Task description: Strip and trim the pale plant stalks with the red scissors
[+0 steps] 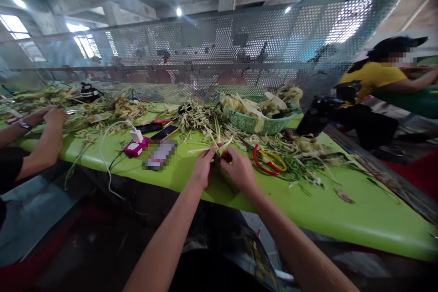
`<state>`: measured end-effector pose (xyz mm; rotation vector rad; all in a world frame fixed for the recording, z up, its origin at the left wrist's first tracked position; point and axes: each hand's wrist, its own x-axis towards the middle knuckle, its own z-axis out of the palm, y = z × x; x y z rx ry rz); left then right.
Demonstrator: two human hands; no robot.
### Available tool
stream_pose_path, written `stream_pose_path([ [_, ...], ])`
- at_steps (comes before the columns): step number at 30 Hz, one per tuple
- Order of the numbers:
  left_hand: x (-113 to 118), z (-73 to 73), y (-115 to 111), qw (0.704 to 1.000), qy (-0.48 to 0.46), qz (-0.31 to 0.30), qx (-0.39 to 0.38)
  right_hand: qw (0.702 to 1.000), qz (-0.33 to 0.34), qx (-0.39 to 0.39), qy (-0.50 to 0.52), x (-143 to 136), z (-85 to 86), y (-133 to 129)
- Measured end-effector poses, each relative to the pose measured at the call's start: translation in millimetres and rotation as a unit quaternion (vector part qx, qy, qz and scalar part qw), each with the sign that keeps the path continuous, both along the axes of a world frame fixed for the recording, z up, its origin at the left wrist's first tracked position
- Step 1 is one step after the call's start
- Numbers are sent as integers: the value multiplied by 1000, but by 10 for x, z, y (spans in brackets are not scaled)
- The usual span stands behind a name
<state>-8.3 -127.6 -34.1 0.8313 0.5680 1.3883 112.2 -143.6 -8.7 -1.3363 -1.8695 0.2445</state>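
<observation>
My left hand (pixel 202 168) is closed on the base of some pale, narrow plant strips (pixel 217 136) that fan out above the green tabletop. Close beside it, my right hand (pixel 239 168) has its fingers bent in and pinched at the same strips. One strip sticks out to the left over the table, others point up and right. What lies between the fingertips is partly hidden. Just right of my right hand lies a pair of scissors (pixel 255 154) with one red and one yellow handle loop, touching a heap of green and whitish plant scraps (pixel 304 157).
A green basket (pixel 255 123) full of pale plant matter stands behind my hands. To the left lie a phone (pixel 164 132) and a magenta power socket (pixel 136 148) with a white charger. A co-worker's hands (pixel 51 118) are further left. A perforated metal screen (pixel 201 36) rises behind.
</observation>
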Motion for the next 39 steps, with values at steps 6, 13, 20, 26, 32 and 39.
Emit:
stream_pose_path([
  [6,-33,-1,16,998,27,59,-26,991,84,-35,99,66,-51,64],
  [13,-73,12,28,992,2,89,-84,997,60,-12,49,56,-13,50],
  [20,-93,-12,37,987,-39,120,-95,998,54,0,18,42,-12,15],
  [26,-101,38,-7,996,-19,46,-75,984,83,-79,137,158,-59,101],
  [32,-31,102,-93,999,8,-3,-30,901,145,-225,342,177,-65,163],
  [39,-2,41,-85,995,75,0,-69,926,85,-125,346,164,-113,206],
])
